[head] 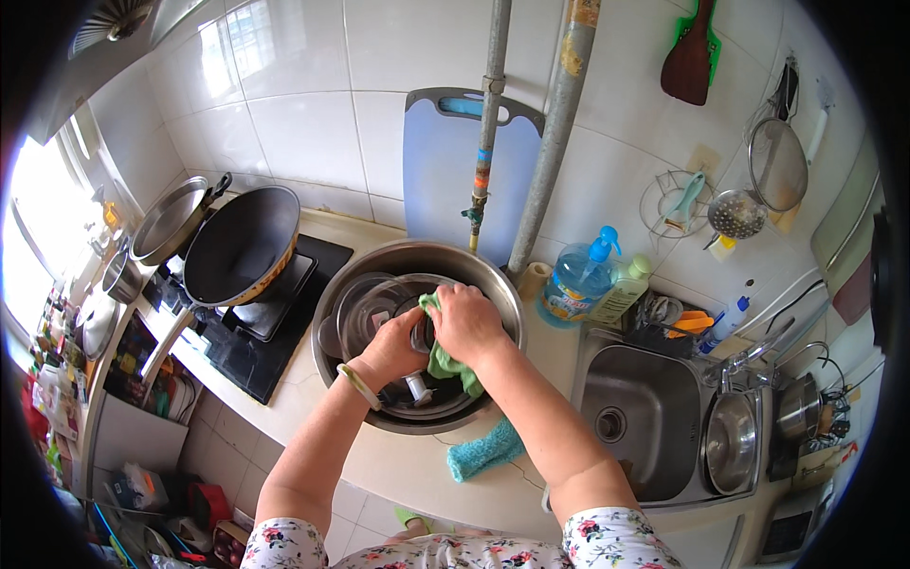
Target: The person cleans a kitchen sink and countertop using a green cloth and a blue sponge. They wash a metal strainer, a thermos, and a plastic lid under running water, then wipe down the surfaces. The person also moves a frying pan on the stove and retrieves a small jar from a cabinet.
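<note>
A large stainless steel basin (pixel 330 284) stands on the counter before me, with several dishes and parts in it. My right hand (pixel 469 320) presses a green cloth (pixel 448 366) against a small dark-looking item (pixel 424 331) between my hands. My left hand (pixel 391 346) is curled around that item from the left; its fingers are mostly hidden and the item's kind is unclear. Just left of my hands, a clear plastic container (pixel 355 313) lies in the basin. Below them a white plastic part (pixel 418 389) shows. A rolled teal towel (pixel 485 451) rests on the counter by the basin's front.
Left of the basin, a black wok (pixel 245 245) sits on a gas hob (pixel 274 370), its handle jutting forward. A blue pump bottle (pixel 576 281) and a light green bottle (pixel 620 291) stand behind the steel sink (pixel 647 412). Metal pipes (pixel 554 142) rise behind the basin, before a cutting board (pixel 441 171).
</note>
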Tool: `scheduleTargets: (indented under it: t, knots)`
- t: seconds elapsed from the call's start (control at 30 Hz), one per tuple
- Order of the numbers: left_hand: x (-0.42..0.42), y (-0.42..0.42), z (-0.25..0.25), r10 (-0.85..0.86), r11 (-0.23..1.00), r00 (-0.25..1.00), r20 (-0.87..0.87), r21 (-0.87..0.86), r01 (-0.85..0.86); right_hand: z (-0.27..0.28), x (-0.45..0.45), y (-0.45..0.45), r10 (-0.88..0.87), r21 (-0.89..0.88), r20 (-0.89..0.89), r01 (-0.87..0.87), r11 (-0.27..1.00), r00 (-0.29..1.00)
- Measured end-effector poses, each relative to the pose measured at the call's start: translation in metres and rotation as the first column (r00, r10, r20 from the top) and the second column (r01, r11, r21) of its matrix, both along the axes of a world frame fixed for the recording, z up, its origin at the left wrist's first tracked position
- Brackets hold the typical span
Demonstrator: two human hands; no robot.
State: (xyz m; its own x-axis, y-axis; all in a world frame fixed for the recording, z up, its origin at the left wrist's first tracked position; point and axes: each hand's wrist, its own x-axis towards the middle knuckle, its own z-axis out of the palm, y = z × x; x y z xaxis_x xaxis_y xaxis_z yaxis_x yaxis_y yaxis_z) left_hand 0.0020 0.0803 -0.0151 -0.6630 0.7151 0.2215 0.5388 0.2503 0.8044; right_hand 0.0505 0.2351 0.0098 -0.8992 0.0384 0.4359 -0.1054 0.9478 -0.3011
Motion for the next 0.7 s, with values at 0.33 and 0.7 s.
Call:
scheduleTargets:
  t: [0.33,0.7]
  knots:
    - [0.003,0.01,0.041,-0.008,0.96,0.995,-0.102,-0.28,-0.021,0.008,0.086,0.143,-0.06,-0.658,0.223,0.195,0.727,0.973]
    - [0.014,0.069,0.073,-0.226,0.675,0.908,-0.352,-0.729,-0.115,-0.089,0.303,0.165,-0.5,-0.281,0.48,0.667,0.69,0.72]
